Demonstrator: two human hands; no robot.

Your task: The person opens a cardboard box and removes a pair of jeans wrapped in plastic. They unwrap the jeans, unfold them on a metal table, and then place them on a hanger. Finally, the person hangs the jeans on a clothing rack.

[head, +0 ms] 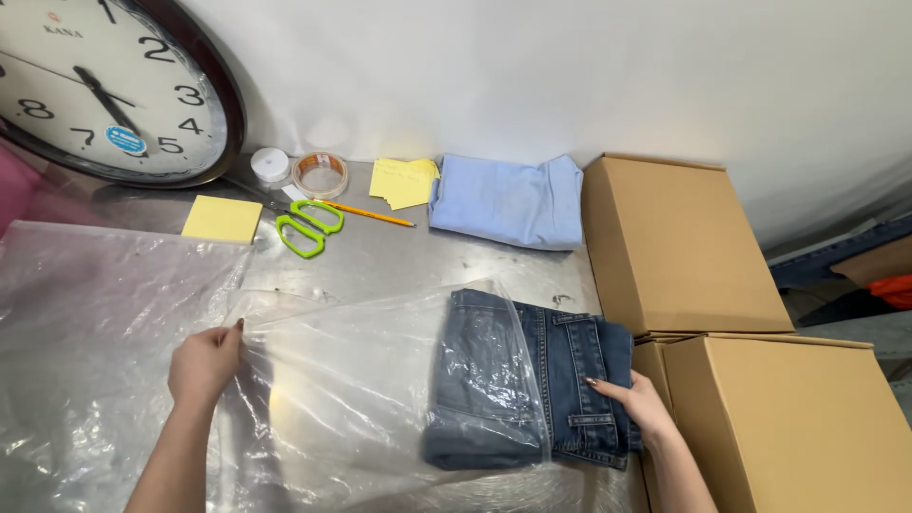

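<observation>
Nearest to the camera, the left hand (pixel 204 363) pinches the edge of a clear plastic bag (pixel 380 380) w/ fingers closed on the film, lifting it a bit off the metal table (pixel 399 256). The right hand (pixel 638 404) lies flat on the folded jeans (pixel 570 375), fingers together, pressing on the waistband end; it does not grip. The jeans are approx. half inside the bag: the left part is under the plastic, the right part sticks out below the hand. Just right of the hand are two brown cardboard boxes (pixel 788 427). Farther back lie a yellow sticky pad (pixel 222 218), green scissors (pixel 309 226), a pencil (pixel 375 214), tape rolls (pixel 319 174), yellow notes (pixel 404 180) and a folded light-blue cloth (pixel 508 201). A big wall clock (pixel 104 85) leans at the wall.
</observation>
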